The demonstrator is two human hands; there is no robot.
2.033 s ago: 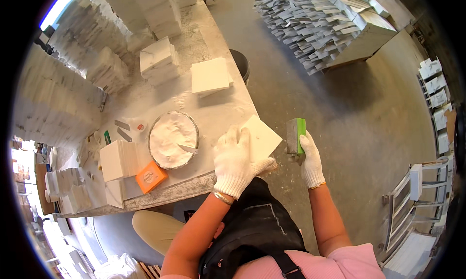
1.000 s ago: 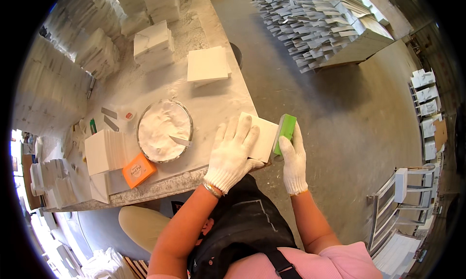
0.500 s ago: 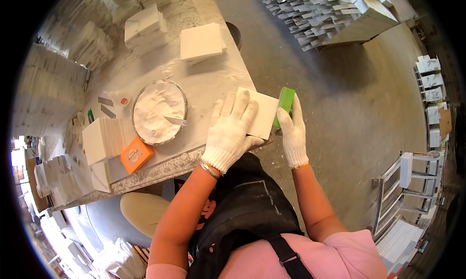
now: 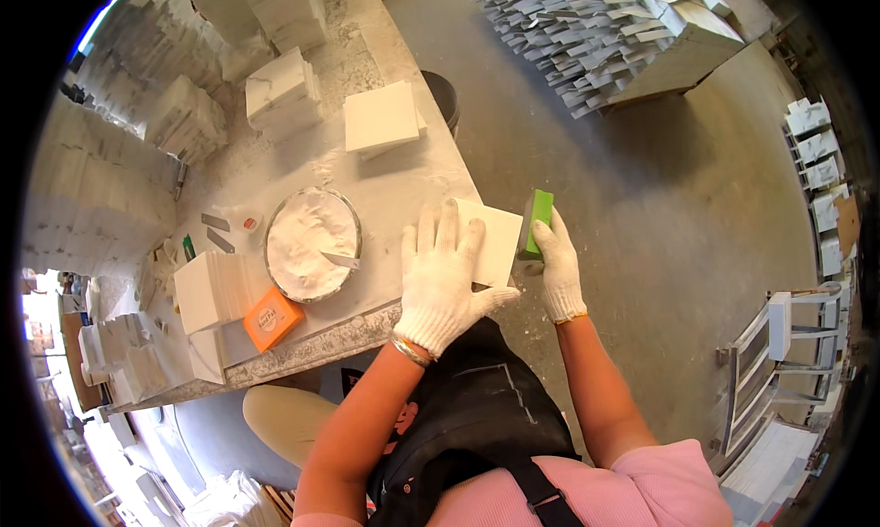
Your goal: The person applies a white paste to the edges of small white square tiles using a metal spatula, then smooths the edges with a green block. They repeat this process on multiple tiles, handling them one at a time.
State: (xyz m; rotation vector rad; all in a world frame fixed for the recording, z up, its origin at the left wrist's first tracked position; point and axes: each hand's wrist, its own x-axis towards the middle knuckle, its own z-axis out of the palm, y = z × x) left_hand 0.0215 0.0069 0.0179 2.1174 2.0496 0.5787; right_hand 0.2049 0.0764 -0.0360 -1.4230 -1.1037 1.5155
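My left hand, in a white knit glove, lies flat with spread fingers on a square cream-white tile. That tile sits at the table's right edge and juts a little past it. My right hand, gloved too, is closed on a green sanding block with a dark grey face. The block stands upright beside the tile's right edge, its grey face toward it; whether they touch I cannot tell. Left of my left hand is a round bowl of white paste with a flat metal scraper in it.
An orange box and a row of upright tiles stand near the table's front edge. More tiles are stacked farther back. Tall tile piles line the left. A dark bin stands beyond the table's right edge; a metal rack is far right.
The whole view has shifted, so the table and its things sit lower in the picture. My left hand stays flat on the tile, and my right hand keeps the sanding block by its edge.
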